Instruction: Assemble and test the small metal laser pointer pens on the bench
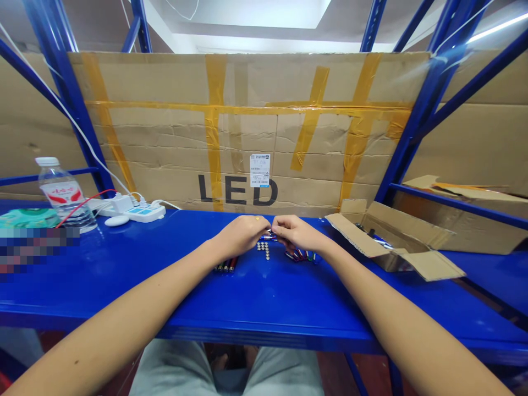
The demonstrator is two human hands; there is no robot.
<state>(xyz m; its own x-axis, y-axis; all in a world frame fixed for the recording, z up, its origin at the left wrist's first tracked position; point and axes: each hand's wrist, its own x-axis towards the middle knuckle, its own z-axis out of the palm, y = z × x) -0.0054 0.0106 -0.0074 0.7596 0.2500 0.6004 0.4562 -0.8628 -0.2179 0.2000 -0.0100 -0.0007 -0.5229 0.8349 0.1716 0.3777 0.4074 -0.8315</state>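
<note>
While both of my hands meet just above the silver discs (263, 248), the left hand (241, 234) and the right hand (295, 234) are each closed. Their fingertips pinch opposite ends of one slim tube (269, 236) (too small here to say more about it). It hangs directly over the discs, clear of the blue shelf (264, 308).

To do this well, I judge the pinch should be light and the two ends held in one straight line, low over the discs. Anything that slips would then land beside them and not roll away.

My forearms come in from either side of the discs and converge, wrists low near the shelf, knuckles up, fingers curled inward. One row of tubes (226, 268) lies left of the discs and nearer me. Another row (303, 256) lies just right of them, and an open cardboard box (391, 242) sits well to the right.
</note>
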